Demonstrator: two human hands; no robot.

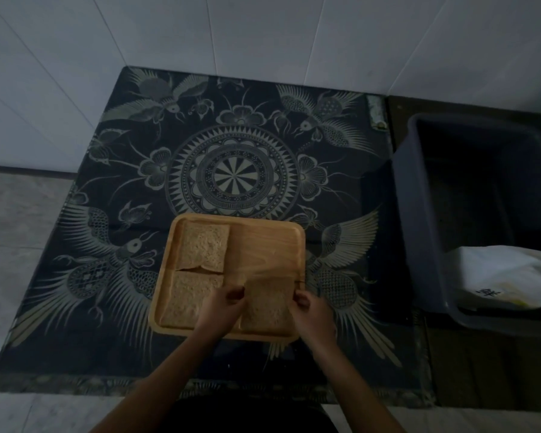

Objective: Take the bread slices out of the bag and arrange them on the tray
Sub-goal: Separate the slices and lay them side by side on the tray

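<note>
A square wooden tray lies on the patterned cloth near the table's front. One bread slice lies flat in its far left quarter, a second slice in its near left quarter. A third slice is in the near right quarter, held by both hands at its side edges. My left hand pinches its left edge and my right hand pinches its right edge. The white bread bag lies inside the bin at the right.
A dark grey plastic bin stands to the right of the table. The dark cloth with bird and mandala patterns covers the table. White tiled walls rise behind and to the left.
</note>
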